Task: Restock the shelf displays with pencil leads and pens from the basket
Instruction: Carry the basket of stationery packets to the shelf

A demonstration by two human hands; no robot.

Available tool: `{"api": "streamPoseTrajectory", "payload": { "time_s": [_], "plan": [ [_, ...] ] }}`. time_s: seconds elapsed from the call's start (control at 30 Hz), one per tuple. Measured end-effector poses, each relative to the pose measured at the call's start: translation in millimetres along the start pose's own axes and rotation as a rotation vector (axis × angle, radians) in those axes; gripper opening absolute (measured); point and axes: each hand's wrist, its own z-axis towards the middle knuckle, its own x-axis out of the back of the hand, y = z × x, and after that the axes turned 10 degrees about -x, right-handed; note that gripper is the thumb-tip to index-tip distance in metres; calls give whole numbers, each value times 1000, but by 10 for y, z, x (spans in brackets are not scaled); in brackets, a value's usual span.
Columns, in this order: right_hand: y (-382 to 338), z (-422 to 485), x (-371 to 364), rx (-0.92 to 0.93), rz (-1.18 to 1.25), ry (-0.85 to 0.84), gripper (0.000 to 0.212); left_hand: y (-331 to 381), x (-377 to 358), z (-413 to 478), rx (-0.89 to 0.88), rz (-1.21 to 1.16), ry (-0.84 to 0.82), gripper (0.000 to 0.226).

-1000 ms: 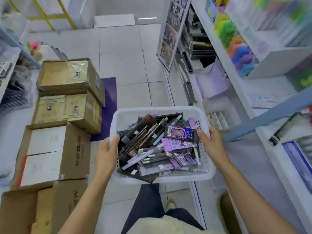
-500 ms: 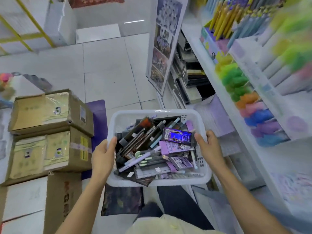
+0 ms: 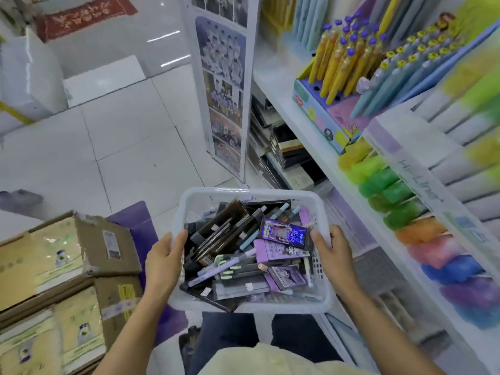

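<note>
Head view: two hands, left point(image 3: 162, 262) and right point(image 3: 334, 257), grip one basket point(image 3: 243, 193).

1 head camera looks forward and down, near the basket point(image 3: 216, 191).

Display box point(image 3: 405, 158): blurred lettering, perhaps "Hi-Line". Carton labels point(image 3: 111, 244), packs point(image 3: 283, 234) in basket point(image 3: 213, 192), red mat point(image 3: 86, 16): print illegible.

Both hands point(image 3: 163, 262) point(image 3: 334, 255) grip the pen-filled basket point(image 3: 216, 196) beside shelves point(image 3: 286, 104).
</note>
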Motion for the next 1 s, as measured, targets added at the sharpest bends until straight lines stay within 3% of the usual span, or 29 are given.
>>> {"api": "streamPoseTrajectory", "payload": {
  "time_s": [0.2,0.47,0.73,1.0],
  "plan": [
    [18,20,-428,-112,153,281,36,-34,-130,1062,-142,59,-243,47],
    [245,-253,-999,-295,305,531,23,-250,-432,1941,-335,92,-594,53],
    [1175,-287,-1270,-524,311,614,15,-933,-1247,1916,-362,200,-804,55],
    [2791,38,-1399,-641,262,569,22,-2077,-2534,1530,-381,250,-817,52]
  ]
}}
